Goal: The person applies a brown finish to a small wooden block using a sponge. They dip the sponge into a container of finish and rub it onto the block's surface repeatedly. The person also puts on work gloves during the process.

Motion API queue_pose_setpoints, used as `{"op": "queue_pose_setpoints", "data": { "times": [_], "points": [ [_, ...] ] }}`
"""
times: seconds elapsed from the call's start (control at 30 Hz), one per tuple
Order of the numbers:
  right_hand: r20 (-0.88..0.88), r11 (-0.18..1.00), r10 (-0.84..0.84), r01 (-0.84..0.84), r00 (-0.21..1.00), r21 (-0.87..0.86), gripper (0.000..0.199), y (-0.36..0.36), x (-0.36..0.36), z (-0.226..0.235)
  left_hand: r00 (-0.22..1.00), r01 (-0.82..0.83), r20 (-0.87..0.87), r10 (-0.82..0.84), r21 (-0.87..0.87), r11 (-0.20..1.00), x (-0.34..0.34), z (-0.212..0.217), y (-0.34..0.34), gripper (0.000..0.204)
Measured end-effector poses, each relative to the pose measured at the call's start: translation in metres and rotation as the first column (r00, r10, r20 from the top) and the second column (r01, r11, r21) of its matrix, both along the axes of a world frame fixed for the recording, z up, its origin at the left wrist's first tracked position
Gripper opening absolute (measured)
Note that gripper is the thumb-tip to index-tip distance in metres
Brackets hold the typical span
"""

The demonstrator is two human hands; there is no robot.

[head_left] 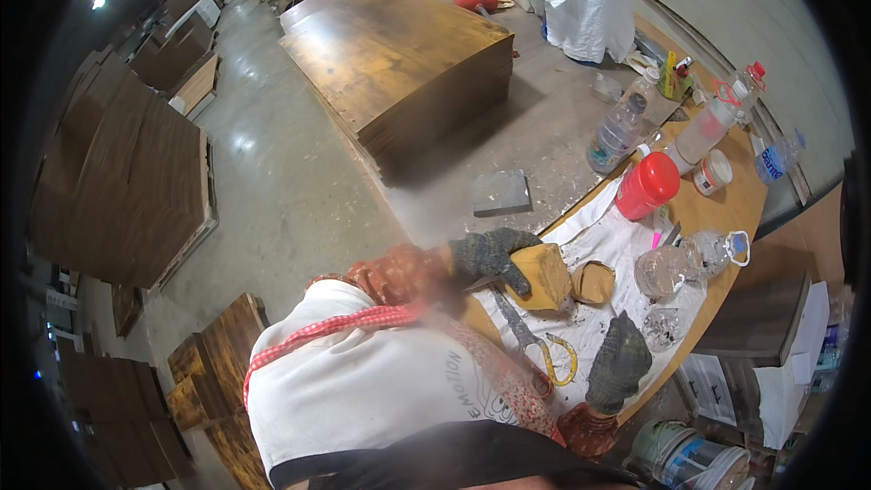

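Note:
My left hand (494, 259), in a dark grey knit glove, is closed around a yellow block (543, 278), possibly a sponge. Beside that block is a small round tub (593, 282) with tan stuff in it. My right hand (619, 365), gloved the same way, rests over the white cloth (581, 331) with its fingers stretched out and nothing visible in it. Between my hands lies a pair of scissors (555, 358) with yellow handles, blades toward my left hand. A crumpled clear plastic piece (664, 328) sits just past my right fingertips.
A red-capped container (648, 185) and several plastic bottles (619, 134) stand along the right side. A grey block (501, 193) lies ahead of my left hand. A tall stack of brown boards (399, 54) fills the far table. Buckets (694, 458) stand below, lower right.

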State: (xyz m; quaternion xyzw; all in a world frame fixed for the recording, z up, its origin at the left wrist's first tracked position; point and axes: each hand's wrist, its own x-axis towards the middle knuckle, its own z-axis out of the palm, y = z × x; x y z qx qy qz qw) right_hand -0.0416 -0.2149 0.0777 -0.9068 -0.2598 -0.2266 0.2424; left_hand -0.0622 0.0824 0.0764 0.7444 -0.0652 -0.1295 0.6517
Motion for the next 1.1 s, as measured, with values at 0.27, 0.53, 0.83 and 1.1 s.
{"op": "queue_pose_setpoints", "data": {
  "times": [0.27, 0.53, 0.83, 1.1],
  "points": [
    [0.055, 0.999, 0.035, -0.034, 0.998, -0.018, 0.012, 0.004, 0.001, 0.002, 0.998, 0.029, -0.048, -0.032, -0.063, 0.998, 0.001, -0.001, 0.000, 0.060],
    [0.274, 0.982, -0.033, 0.082, 0.961, -0.168, 0.013, 0.001, -0.005, -0.003, 0.967, -0.059, 0.256, -0.005, 0.238, 0.969, 0.002, -0.022, 0.000, 0.067],
    [0.170, 0.989, -0.016, 0.042, 0.985, -0.145, 0.031, -0.006, -0.011, -0.003, 0.997, -0.018, -0.075, 0.015, -0.041, 0.999, 0.008, -0.007, -0.012, 0.071],
    [0.206, 0.987, -0.030, 0.062, 0.978, -0.151, 0.035, -0.003, -0.014, 0.005, 0.999, -0.050, 0.011, 0.049, 0.094, 0.994, 0.009, -0.022, -0.009, 0.071]
  ]
}}
